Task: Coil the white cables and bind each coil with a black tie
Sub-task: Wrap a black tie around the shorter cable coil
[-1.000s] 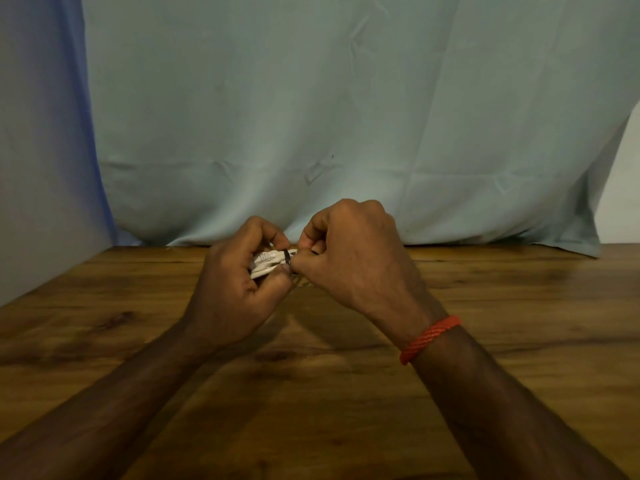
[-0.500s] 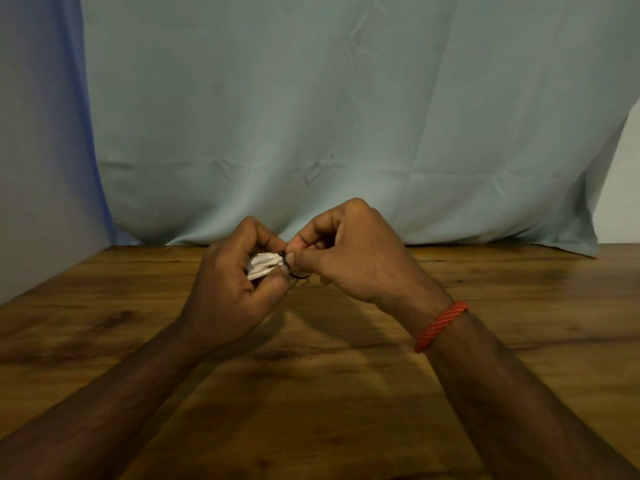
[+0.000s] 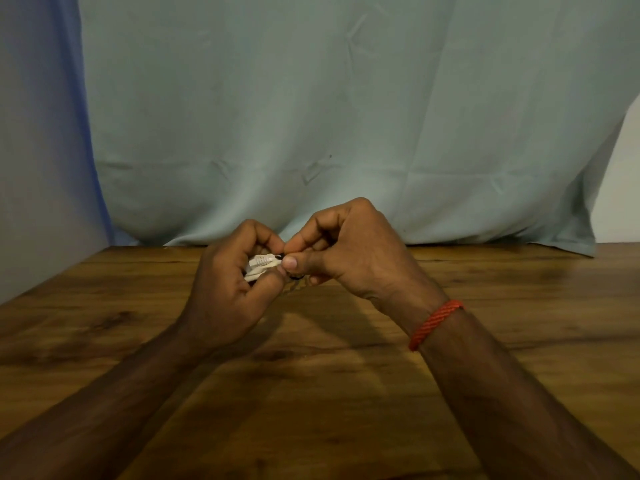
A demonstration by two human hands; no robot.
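Your left hand (image 3: 225, 289) gripped the white coil (image 3: 259, 266); your right hand (image 3: 353, 251), at 3 o'clock, pinched the black tie (image 3: 295, 277). Slippage risked unwinding.

Person's arms, head view. The left forearm (image 3: 104, 403) and the right forearm (image 3: 502, 403) were bare along their whole visible length, as were the left hand (image 3: 225, 292) and the right hand (image 3: 360, 251). One item was worn: a red-orange bracelet of twisted, braided cord (image 3: 434, 323) — a narrow band of strands laid side by side, its diagonal weave plainly visible — which sat snugly round the right wrist. The short, rounded nail of the right thumb (image 3: 290, 262) faced the camera; knuckle ridges showed on the back of the right hand.
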